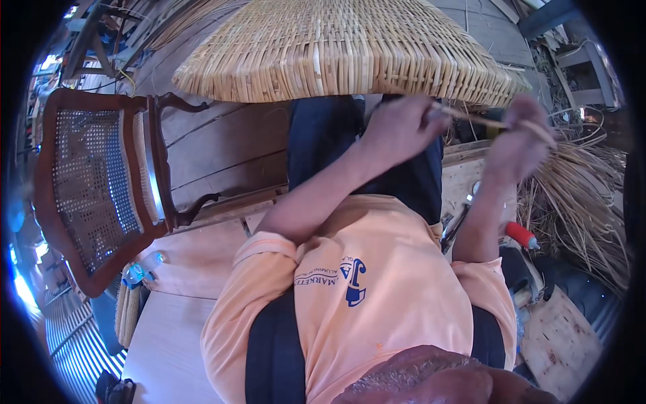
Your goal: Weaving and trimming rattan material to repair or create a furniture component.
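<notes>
A thin, pale strip of cane (471, 118) stretches between my two hands, to the right of my knees. Closed fingers of my left hand (402, 133) grip its left end. My right hand (517, 148), smeared by motion, is wrapped round the strip farther right, and the strip's end sticks out past it. A small yellow piece (496, 128) shows beside the right fingers; I cannot make out what it is. Just beyond my hands lies a large woven wicker panel (350, 57), its thick near edge wrapped in pale strips. Its far part runs out of view.
To the left, a dark wooden chair (42, 195) with a cane mesh lies tipped over. Loose cane strips (579, 188) heap up at the right. Nearer on that side are a red cylinder (520, 236) and a plywood board (562, 337). Wooden planks (235, 138) form the floor.
</notes>
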Action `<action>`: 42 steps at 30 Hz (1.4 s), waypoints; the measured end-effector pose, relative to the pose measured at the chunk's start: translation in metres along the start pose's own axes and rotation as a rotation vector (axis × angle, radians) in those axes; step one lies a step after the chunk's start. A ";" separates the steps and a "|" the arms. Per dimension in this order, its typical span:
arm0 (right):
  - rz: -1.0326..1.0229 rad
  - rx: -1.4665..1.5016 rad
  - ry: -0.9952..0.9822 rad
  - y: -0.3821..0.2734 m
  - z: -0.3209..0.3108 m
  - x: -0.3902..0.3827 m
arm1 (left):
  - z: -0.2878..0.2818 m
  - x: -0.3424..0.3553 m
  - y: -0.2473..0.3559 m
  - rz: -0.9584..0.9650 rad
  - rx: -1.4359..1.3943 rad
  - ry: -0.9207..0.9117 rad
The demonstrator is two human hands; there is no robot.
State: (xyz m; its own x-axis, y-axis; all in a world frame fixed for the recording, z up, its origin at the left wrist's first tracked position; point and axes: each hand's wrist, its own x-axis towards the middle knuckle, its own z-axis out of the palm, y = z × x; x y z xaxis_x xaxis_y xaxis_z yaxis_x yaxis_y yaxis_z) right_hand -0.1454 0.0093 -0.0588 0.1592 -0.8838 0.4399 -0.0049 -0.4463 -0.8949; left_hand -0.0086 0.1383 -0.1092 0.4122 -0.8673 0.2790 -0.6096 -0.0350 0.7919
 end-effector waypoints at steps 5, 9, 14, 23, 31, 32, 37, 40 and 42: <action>0.149 -0.377 -0.519 -0.002 0.031 -0.022 | -0.016 -0.096 -0.019 -0.525 -0.613 -0.131; 0.206 -0.156 -0.768 -0.008 0.033 -0.020 | -0.022 -0.108 -0.025 -0.696 -0.618 -0.272; 0.390 -0.092 -0.954 -0.007 0.030 -0.023 | -0.041 -0.059 -0.015 -0.474 -0.361 0.219; 0.233 -0.159 -1.042 -0.026 0.034 -0.050 | -0.046 -0.021 -0.007 0.083 0.227 0.343; 0.156 -0.355 -0.828 -0.010 0.047 0.008 | -0.071 -0.039 -0.005 -0.382 0.569 0.075; 0.156 -0.355 -0.829 -0.007 0.054 0.015 | -0.072 -0.038 -0.007 -0.361 0.572 0.071; 0.004 -0.460 -0.828 -0.014 0.083 0.037 | -0.061 -0.023 -0.015 -0.322 0.468 0.064; -0.015 -0.414 -0.793 -0.024 0.081 0.039 | -0.050 -0.019 -0.017 -0.319 0.464 0.115; -0.033 -0.411 -0.795 -0.027 0.076 0.039 | -0.044 -0.020 -0.018 -0.322 0.505 0.141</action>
State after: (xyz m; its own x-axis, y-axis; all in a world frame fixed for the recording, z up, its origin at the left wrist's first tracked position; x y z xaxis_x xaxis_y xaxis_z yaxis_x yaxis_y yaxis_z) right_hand -0.0639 -0.0029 -0.0232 0.8016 -0.5797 0.1463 -0.3174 -0.6199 -0.7176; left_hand 0.0235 0.1783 -0.1054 0.6932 -0.7016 0.1651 -0.6711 -0.5448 0.5028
